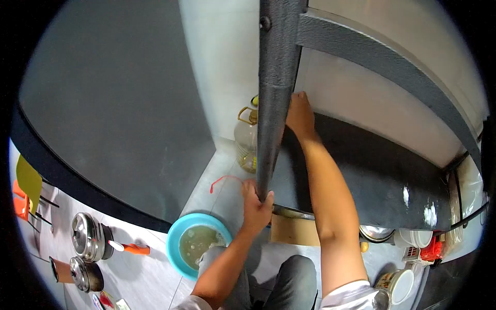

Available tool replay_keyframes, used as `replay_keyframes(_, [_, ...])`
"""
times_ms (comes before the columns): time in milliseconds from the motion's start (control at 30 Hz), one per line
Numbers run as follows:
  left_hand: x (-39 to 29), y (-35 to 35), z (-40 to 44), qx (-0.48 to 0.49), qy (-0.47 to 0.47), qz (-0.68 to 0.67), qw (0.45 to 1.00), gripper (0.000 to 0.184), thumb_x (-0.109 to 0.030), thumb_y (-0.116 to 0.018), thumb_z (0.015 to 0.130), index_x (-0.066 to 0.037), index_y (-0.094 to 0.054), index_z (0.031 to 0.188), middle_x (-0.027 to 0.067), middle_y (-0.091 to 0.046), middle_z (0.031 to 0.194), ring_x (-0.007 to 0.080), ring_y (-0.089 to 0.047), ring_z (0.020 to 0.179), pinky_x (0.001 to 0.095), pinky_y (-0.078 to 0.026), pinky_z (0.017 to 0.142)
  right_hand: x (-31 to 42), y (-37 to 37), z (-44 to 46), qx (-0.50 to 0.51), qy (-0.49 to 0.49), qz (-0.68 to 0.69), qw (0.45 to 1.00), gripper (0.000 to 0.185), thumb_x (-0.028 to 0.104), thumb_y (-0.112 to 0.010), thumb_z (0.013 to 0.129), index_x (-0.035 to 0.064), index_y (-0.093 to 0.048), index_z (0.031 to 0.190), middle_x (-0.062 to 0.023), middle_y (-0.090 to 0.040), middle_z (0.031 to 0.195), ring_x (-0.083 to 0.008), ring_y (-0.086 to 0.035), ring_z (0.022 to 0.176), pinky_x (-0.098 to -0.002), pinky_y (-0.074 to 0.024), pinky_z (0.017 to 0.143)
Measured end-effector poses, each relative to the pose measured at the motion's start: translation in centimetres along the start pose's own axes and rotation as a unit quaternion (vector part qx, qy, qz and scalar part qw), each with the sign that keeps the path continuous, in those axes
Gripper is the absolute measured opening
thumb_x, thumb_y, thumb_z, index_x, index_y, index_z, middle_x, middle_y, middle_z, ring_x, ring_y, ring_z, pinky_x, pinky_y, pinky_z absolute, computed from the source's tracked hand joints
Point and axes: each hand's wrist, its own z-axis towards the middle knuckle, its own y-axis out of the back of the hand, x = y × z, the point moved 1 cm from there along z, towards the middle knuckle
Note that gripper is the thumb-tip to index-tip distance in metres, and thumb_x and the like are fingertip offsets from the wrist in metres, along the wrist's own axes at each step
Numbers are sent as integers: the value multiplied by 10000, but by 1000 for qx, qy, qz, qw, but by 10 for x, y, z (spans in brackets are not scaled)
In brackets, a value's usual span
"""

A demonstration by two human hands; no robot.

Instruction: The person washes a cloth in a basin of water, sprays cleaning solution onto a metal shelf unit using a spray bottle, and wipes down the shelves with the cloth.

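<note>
A dark grey metal shelf post (274, 108) runs down the middle of the view. My left hand (256, 209) is wrapped round its lower part, thumb on the near side. A thin red cord (227, 177) sticks out to the left of that hand; whether the fingers hold it I cannot tell. My right hand (301, 118) is higher up, just right of the post and close to the pale wall. Its fingers are curled and partly hidden behind the post, so what they grip does not show. Below my right forearm lies a black shelf board (361, 175) with white smudges.
A turquoise basin (175, 253) of cloudy water stands by my knee. Behind the post is a large clear oil jug (245, 142). Lidded pots (87, 235) and an orange-handled tool (135, 249) are on the left floor. A big grey panel (113, 103) fills the upper left.
</note>
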Motion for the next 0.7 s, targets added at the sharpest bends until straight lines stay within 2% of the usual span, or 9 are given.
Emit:
replay_keyframes(167, [5,0,-1,-2,3,21,1000,356,-138,-683,859,14,-536,1145,195,-502,1060,382,-491,1018,460,-391,924,-51,-53,64,-26,-110,103,988,444,278,-674,923,150,-606,1343,-209,-570,1230,-416,-616,1149,-502,-533,961])
replay_keyframes(233, [-3,2,5,-1,-14,28,999,353,-147,-678,859,13,-541,1143,189,-505,1053,380,-492,1016,458,-390,923,-18,-28,64,-9,-129,-19,991,455,269,-669,924,155,-589,1357,-217,-573,1242,-416,-615,1154,-501,-534,960])
replay_keyframes(367, [-3,-2,0,-16,-4,-1,1000,354,-151,-666,863,14,-543,1151,186,-510,1052,380,-495,1013,459,-391,922,-30,-31,58,9,-78,-2,997,443,245,-653,925,131,-585,1348,-226,-577,1259,-424,-620,1147,-505,-532,953])
replay_keyframes(400, [-2,-2,1,-9,14,8,1000,356,-145,-666,862,17,-543,1154,191,-509,1059,382,-496,1023,461,-392,928,-26,-24,46,37,-78,29,996,449,239,-652,923,120,-581,1350,-230,-580,1256,-428,-620,1144,-511,-529,953])
replay_keyframes(500, [-2,-1,-2,5,49,19,999,368,-125,-669,857,26,-537,1166,205,-505,1084,392,-498,1055,463,-395,948,-15,-6,-9,21,64,32,997,477,222,-656,904,69,-575,1349,-245,-609,1223,-444,-623,1126,-527,-515,956])
replay_keyframes(567, [-2,0,1,7,34,19,999,384,-106,-674,853,33,-524,1177,215,-501,1107,401,-498,1078,463,-396,965,18,17,-56,110,-42,116,986,459,192,-641,870,41,-605,1301,-268,-656,1154,-456,-625,1109,-521,-508,958])
replay_keyframes(633, [12,-4,1,-5,32,-17,999,410,-85,-679,845,41,-504,1193,221,-500,1123,407,-495,1092,462,-395,979,25,17,-100,10,81,99,992,503,197,-629,823,41,-616,1301,-278,-648,1221,-440,-629,1137,-487,-501,995])
replay_keyframes(667, [16,-4,2,-11,29,-33,999,424,-75,-682,841,45,-494,1201,223,-499,1131,411,-494,1099,461,-394,986,47,43,-116,61,75,158,983,511,189,-604,840,36,-602,1327,-289,-660,1197,-432,-639,1145,-455,-507,991])
replay_keyframes(700, [9,-1,1,7,35,-20,999,453,-50,-692,836,57,-469,1215,227,-497,1141,417,-491,1097,458,-392,991,45,41,-128,53,-1,240,969,485,189,-588,855,7,-607,1304,-269,-684,1151,-411,-661,1106,-435,-515,965])
